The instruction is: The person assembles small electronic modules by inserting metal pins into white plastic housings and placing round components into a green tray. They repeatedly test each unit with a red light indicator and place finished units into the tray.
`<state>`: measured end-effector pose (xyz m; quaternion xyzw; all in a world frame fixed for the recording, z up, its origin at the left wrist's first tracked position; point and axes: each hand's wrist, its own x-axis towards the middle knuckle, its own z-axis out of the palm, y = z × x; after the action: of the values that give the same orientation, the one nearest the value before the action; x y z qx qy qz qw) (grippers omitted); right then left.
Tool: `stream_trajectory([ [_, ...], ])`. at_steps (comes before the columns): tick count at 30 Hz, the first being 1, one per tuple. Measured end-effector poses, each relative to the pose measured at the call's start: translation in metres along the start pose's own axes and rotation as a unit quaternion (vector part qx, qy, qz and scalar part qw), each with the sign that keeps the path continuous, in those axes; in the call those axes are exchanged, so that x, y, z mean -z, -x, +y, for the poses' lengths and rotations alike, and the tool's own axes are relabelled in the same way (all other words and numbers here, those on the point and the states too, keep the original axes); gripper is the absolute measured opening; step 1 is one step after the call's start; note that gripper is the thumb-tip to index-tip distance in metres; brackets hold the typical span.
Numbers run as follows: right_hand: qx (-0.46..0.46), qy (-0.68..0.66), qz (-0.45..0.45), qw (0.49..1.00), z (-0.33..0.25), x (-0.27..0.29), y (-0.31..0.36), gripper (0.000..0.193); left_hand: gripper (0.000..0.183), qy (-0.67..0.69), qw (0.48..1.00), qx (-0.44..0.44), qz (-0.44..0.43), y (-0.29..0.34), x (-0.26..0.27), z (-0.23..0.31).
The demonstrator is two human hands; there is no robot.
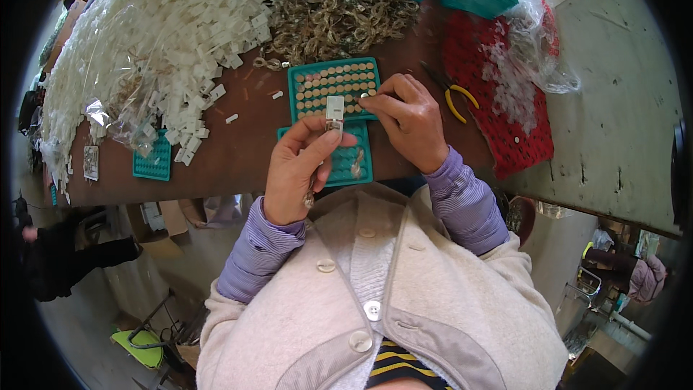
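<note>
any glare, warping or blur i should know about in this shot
In the head view, the fisheye blackens the corners and bends the brown table toward the rim; in the head view, glare whitens part of the clear plastic film at left; in the head view, the left hand and right hand look fairly sharp.

A brown, flat-topped worktable (231,166) is spread beneath the left hand (292,166), and a scuffed grey-green tabletop (613,101) is set right of the right hand (415,121). Behind and left of the left hand, a lime-green, metal-framed chair (141,354) is stood on smooth grey floor (101,318).
</note>
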<state>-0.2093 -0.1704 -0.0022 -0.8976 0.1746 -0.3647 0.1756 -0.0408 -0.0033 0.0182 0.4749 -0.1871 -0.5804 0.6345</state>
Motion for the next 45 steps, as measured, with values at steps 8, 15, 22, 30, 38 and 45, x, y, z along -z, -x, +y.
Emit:
stream_trajectory([
  [8,-0.072,-0.155,0.072,0.983,-0.050,0.015,0.001,0.020,0.033,-0.146,0.989,-0.030,0.018,0.000,-0.011,0.006],
  [15,-0.096,-0.189,0.043,0.976,-0.068,0.016,0.006,0.018,0.032,-0.212,0.974,-0.083,0.012,0.013,-0.017,0.003],
  [22,-0.117,-0.172,0.054,0.977,-0.074,0.021,0.013,0.018,0.032,-0.240,0.965,-0.102,0.009,0.017,-0.022,0.001],
  [30,-0.095,-0.162,0.094,0.978,-0.076,0.010,0.007,0.019,0.032,-0.165,0.986,-0.009,-0.001,0.016,-0.012,0.006],
  [38,-0.086,-0.156,0.050,0.983,-0.075,0.010,0.014,0.016,0.031,-0.184,0.982,-0.050,-0.007,0.014,-0.010,0.002],
  [45,-0.139,-0.239,0.039,0.960,-0.069,0.018,0.021,0.023,0.028,-0.223,0.973,-0.062,0.004,0.009,-0.017,0.000],
])
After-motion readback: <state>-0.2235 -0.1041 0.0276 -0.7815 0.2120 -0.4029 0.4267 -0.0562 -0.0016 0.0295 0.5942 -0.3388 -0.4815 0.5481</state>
